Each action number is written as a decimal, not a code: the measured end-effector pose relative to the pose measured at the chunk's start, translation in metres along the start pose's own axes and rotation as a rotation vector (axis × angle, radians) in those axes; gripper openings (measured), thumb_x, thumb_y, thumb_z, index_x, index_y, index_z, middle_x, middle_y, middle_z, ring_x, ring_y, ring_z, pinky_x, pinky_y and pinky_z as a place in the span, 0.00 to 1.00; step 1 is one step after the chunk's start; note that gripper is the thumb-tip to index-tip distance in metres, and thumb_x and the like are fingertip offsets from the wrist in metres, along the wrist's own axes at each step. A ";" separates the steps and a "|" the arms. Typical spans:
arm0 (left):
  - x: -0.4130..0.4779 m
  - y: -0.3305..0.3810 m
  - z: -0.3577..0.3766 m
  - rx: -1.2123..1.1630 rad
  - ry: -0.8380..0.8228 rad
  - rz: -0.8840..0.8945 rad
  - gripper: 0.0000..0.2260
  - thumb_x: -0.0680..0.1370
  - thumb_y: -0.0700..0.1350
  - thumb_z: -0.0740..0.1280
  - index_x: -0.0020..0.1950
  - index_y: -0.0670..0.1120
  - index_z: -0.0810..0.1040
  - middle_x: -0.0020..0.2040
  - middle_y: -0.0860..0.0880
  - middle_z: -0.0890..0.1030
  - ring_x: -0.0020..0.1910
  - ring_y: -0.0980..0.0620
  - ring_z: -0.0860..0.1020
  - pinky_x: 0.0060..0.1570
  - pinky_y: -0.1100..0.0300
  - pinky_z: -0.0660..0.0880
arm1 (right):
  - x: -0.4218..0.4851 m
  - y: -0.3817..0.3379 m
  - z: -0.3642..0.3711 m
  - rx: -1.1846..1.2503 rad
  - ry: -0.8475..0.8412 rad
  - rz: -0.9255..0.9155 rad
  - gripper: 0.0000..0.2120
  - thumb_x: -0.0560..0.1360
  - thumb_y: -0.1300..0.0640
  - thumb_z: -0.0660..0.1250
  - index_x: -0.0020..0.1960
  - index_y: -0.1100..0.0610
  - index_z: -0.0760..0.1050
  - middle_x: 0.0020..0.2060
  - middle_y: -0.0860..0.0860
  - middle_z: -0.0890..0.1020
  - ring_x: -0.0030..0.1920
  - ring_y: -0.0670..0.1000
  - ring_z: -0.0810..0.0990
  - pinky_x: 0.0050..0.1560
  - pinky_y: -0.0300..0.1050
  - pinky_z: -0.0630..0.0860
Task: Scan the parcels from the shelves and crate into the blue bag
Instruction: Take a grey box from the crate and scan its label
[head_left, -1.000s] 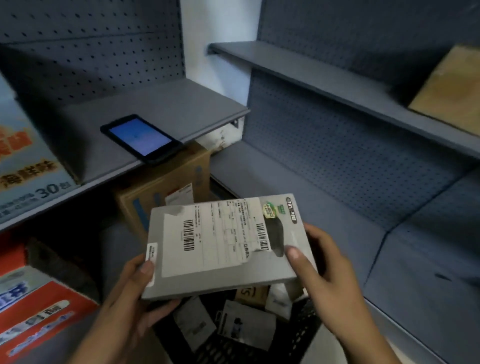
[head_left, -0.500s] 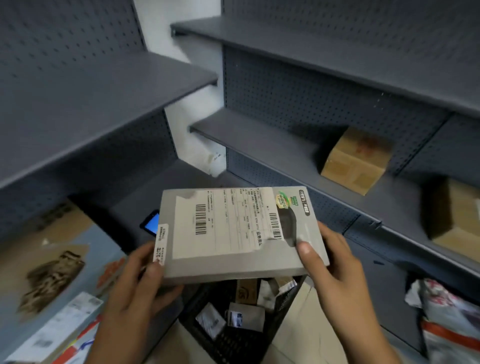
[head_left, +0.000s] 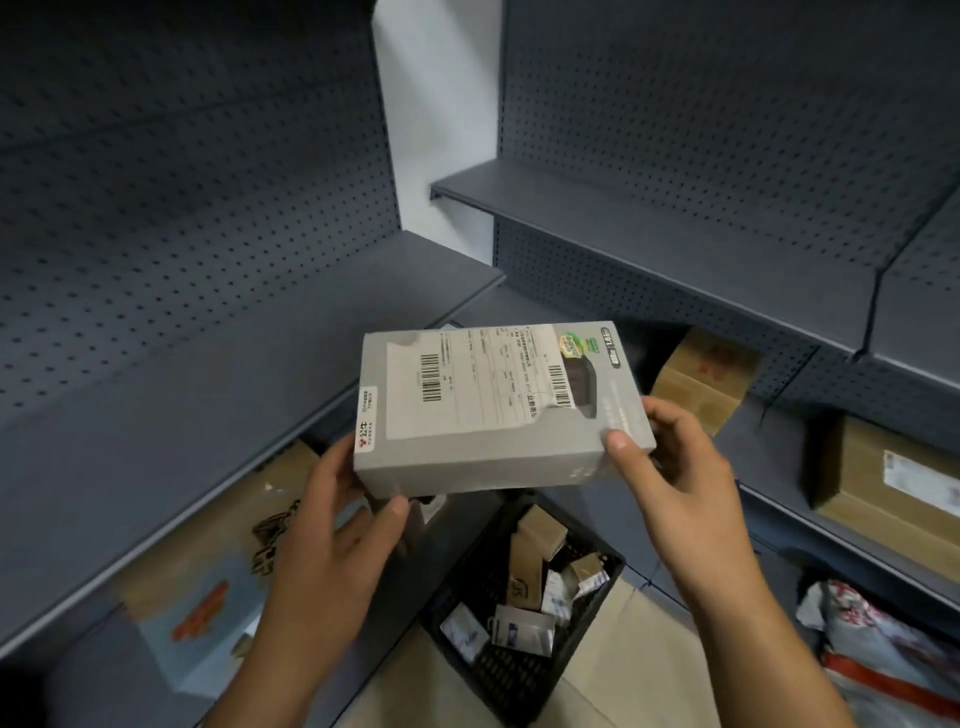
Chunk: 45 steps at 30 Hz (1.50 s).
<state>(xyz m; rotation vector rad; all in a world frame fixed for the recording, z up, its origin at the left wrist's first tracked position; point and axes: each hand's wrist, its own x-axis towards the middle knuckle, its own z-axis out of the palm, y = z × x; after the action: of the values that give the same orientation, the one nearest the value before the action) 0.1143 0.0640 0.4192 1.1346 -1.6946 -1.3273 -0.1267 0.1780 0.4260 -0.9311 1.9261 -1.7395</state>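
Note:
A flat grey box parcel (head_left: 493, 410) with a white barcode label on top is held level in front of me, above the black crate (head_left: 524, 613). My left hand (head_left: 337, 519) grips its near left corner, thumb on the front edge. My right hand (head_left: 670, 467) holds the right end, thumb on top. The crate on the floor holds several small parcels. The blue bag is not in view, and the phone scanner is hidden.
Grey pegboard shelves (head_left: 675, 244) meet in a corner ahead. Brown cartons (head_left: 701, 379) (head_left: 893, 483) sit on the right shelf, and a printed carton (head_left: 208, 587) sits under the left shelf. Soft plastic mailers (head_left: 883, 639) lie at the lower right.
My view tilted up and drew back, so the phone on the left shelf dropped out of sight. The grey parcel rose with both hands still holding it.

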 end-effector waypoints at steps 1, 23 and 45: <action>-0.005 0.002 -0.007 0.003 0.016 0.014 0.26 0.80 0.41 0.69 0.71 0.66 0.70 0.62 0.65 0.80 0.62 0.66 0.77 0.54 0.70 0.73 | -0.004 -0.003 0.005 0.003 -0.001 -0.019 0.14 0.76 0.50 0.70 0.61 0.44 0.75 0.56 0.39 0.82 0.58 0.41 0.80 0.55 0.43 0.76; -0.290 0.013 -0.110 0.049 0.954 -0.096 0.26 0.76 0.39 0.67 0.69 0.64 0.75 0.60 0.63 0.83 0.62 0.62 0.80 0.53 0.63 0.77 | -0.139 -0.077 0.125 0.165 -0.827 -0.188 0.12 0.79 0.51 0.64 0.60 0.43 0.79 0.52 0.36 0.83 0.53 0.40 0.82 0.51 0.45 0.79; -0.746 -0.064 -0.353 0.000 1.649 -0.419 0.38 0.77 0.27 0.58 0.71 0.69 0.71 0.60 0.64 0.81 0.60 0.64 0.79 0.45 0.69 0.79 | -0.655 -0.178 0.364 0.185 -1.652 -0.246 0.12 0.78 0.56 0.67 0.60 0.46 0.79 0.48 0.45 0.85 0.50 0.46 0.84 0.49 0.48 0.80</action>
<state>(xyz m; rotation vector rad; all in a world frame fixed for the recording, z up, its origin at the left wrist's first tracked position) 0.7270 0.6199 0.4364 1.8056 -0.2242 -0.1918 0.6203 0.3655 0.4440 -1.7090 0.5377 -0.5767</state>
